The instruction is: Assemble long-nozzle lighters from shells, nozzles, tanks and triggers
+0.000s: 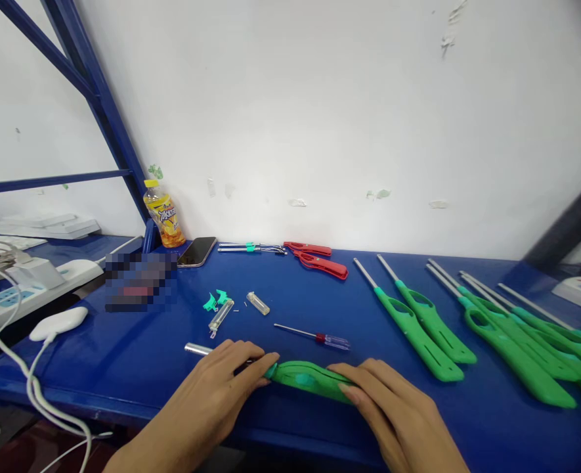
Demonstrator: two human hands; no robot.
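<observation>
A green long-nosed lighter [306, 379] lies on the blue table [123, 368] near its front edge, its metal tube [197, 349] pointing left. My left hand [221, 379] lies over the tube where it meets the handle, fingers closed on it. My right hand [383, 394] presses on the handle's right end, fingers together. Just beyond the lighter lies a small screwdriver [314, 336] with a clear handle.
Loose small parts [220, 309] and a clear piece [258, 303] lie in the middle. Several green lighters [467, 328] fan out at the right. Red handle halves [320, 259], metal tubes [251, 248], a phone [197, 251] and a bottle [164, 215] sit by the wall. A power strip [19, 295] and cables are at left.
</observation>
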